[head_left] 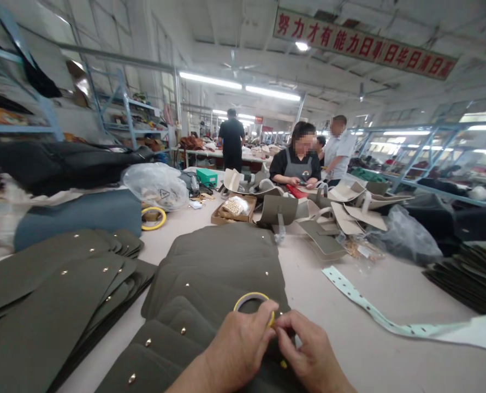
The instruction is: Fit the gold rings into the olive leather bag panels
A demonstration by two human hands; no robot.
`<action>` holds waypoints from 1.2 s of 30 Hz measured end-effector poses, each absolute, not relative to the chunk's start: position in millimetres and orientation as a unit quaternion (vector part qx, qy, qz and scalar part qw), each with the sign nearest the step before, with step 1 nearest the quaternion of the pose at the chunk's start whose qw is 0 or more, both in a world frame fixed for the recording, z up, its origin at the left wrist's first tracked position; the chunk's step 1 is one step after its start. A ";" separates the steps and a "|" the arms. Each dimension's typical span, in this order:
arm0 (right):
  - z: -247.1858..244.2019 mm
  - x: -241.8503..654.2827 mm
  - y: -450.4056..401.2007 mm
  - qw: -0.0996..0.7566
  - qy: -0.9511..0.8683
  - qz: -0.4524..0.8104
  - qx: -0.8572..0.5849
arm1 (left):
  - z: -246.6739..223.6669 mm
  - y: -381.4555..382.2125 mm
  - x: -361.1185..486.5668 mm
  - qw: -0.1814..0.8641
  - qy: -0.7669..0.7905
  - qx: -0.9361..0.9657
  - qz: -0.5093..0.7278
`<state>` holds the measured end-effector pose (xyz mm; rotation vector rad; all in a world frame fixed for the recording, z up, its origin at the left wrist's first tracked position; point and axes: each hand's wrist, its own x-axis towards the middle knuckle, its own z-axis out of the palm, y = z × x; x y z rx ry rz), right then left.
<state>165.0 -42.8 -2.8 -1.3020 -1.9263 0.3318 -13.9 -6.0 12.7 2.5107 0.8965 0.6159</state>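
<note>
My left hand (243,338) grips a roll of yellow tape (251,297) at the lower middle of the head view. Close beside it, my right hand (308,344) pinches at the tape's edge with thumb and finger; whatever lies between those fingertips is too small to make out. Both hands are above a spread of overlapping dark olive panels (222,256) with small gold studs. A small yellow piece (283,364) shows just below the hands.
More studded panels (83,278) lie left, near a second tape roll (153,218). An open box (235,210) stands ahead, beige pieces (341,213) beyond. A spotted pale green strip (361,303) and dark stack (472,273) are right. A person (298,158) works across the table.
</note>
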 end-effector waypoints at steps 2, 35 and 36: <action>-7.0 163.9 -40.7 0.399 -0.757 0.101 -0.507 | 10.5 -4.8 -12.5 0.204 0.332 0.892 0.231; -5.8 184.6 -24.1 0.321 -0.614 0.274 -0.667 | 6.1 -5.5 -2.9 0.043 0.372 0.924 0.075; -6.1 182.8 -23.1 0.312 -0.628 0.250 -0.668 | 6.3 -5.4 -2.6 0.043 0.372 0.924 0.076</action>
